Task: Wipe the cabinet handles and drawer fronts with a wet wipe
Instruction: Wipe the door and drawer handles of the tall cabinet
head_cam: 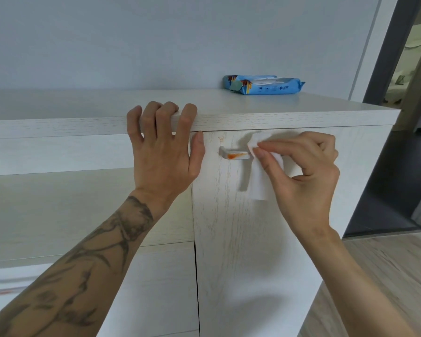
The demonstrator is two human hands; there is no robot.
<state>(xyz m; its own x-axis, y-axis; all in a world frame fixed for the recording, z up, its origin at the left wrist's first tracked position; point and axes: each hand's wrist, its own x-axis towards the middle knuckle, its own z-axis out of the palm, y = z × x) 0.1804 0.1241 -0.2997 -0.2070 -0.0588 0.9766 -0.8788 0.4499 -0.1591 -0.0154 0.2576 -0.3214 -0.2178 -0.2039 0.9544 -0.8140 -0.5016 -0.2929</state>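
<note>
My right hand (304, 176) pinches a white wet wipe (260, 183) and holds it against the right end of a metal handle (233, 154) on the white cabinet door (241, 239). An orange-red smear shows on the handle's bare left part. A faint orange mark sits on the door above the handle's left end. My left hand (163, 147) grips the front edge of the cabinet top (277, 115), fingers curled over it, thumb on the door's left edge.
A blue pack of wet wipes (263, 85) lies on the cabinet top at the back. A drawer front (58, 154) is to the left, and another handle (7, 287) with an orange mark is at the lower left. A doorway (408, 93) and wood floor (387, 276) are at right.
</note>
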